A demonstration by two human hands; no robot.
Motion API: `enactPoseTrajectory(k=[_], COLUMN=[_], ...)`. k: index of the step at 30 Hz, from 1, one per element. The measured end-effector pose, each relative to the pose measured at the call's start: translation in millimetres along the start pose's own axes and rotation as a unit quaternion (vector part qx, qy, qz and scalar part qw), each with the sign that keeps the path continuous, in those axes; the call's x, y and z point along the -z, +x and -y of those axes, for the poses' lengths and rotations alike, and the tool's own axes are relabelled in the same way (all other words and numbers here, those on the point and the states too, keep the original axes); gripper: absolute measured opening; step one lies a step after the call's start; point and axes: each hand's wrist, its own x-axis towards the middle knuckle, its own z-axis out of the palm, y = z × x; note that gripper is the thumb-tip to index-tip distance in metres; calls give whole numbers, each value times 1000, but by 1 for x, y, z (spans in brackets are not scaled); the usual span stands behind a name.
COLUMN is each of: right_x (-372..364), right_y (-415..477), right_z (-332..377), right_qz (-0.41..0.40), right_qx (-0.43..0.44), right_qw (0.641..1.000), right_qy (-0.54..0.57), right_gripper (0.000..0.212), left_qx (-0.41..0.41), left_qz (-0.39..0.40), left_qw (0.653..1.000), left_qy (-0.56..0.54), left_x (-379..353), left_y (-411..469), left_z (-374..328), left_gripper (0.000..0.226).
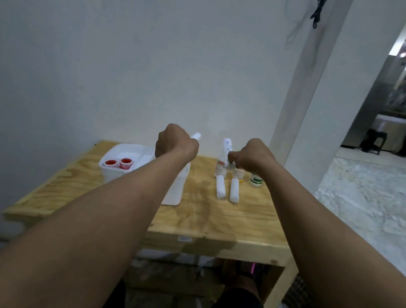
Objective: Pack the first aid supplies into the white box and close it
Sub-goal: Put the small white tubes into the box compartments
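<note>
Okay, I count two red tapes in box, two gauze rolls, three bottles; left hand grips white tube, right hand grip unclear.

Left hand hovers over the open white box, fist wrapped round a white tube. Two red tape rolls sit inside. Right hand curls against a tall white bottle, grip unclear. Two gauze rolls lie on the wooden table.

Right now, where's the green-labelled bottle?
In the head view, the green-labelled bottle stands on the table's right side, below the right hand and right of two gauze rolls.
</note>
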Motion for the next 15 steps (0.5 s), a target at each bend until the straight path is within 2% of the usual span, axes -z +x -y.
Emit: enactPoseTrajectory(k=[8, 15], right_x=[-26, -56], right_y=[-3, -12], right_z=[64, 113], right_qz=[50, 108], right_qx=[59, 87], right_qw=[997, 990], right_qy=[15, 2], right_gripper=[20, 29], left_qx=[36, 57], left_qz=[-15, -18], left_qw=[999, 997], left_qy=[12, 52], left_x=[69, 107], left_y=[33, 50], left_z=[29, 57], left_gripper=[37, 36])
